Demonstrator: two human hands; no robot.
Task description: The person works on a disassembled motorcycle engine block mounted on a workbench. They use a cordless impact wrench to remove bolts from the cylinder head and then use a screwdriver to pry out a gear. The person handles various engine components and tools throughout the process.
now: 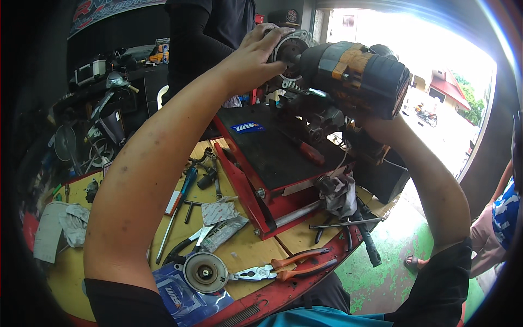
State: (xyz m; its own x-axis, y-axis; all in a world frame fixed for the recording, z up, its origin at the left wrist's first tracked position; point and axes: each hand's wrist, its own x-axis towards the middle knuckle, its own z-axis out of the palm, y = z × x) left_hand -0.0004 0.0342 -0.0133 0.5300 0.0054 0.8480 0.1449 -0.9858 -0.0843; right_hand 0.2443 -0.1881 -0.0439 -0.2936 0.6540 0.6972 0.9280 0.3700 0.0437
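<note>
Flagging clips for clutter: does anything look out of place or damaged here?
Yes. The black-handled tool juts past the red bench rim, so it looks precariously placed. The green floor has patchy paint, as if worn. The impact wrench has a mottled yellow band, perhaps grime or wear.

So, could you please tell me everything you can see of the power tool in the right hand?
The power tool has a thick, barrel-shaped, mostly dark body with a scuffed yellow-orange band and a greyer section toward its nose; the casing looks like plastic or rubber. It is held up above the bench, nose pointing left at the round metal part under the left hand. The right hand supports it from below.
</note>
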